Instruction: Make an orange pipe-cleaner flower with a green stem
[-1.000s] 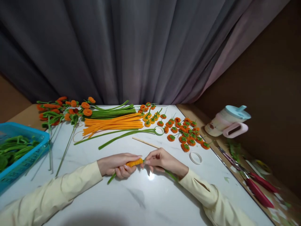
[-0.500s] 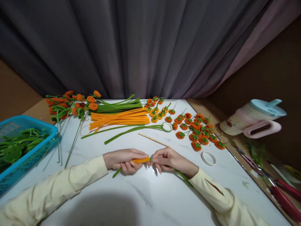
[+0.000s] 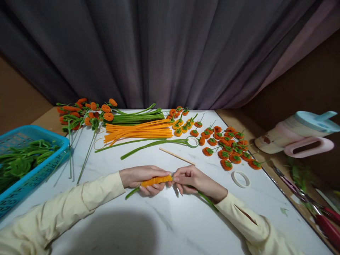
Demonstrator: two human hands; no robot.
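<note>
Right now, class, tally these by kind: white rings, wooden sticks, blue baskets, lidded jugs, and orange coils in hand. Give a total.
White rings: 2
Wooden sticks: 1
Blue baskets: 1
Lidded jugs: 1
Orange coils, in hand: 1
Total: 6

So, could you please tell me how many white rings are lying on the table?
2. One white ring lies right of the right hand; the other sits further back, at the end of a long green stem. Others may be hidden.
</note>
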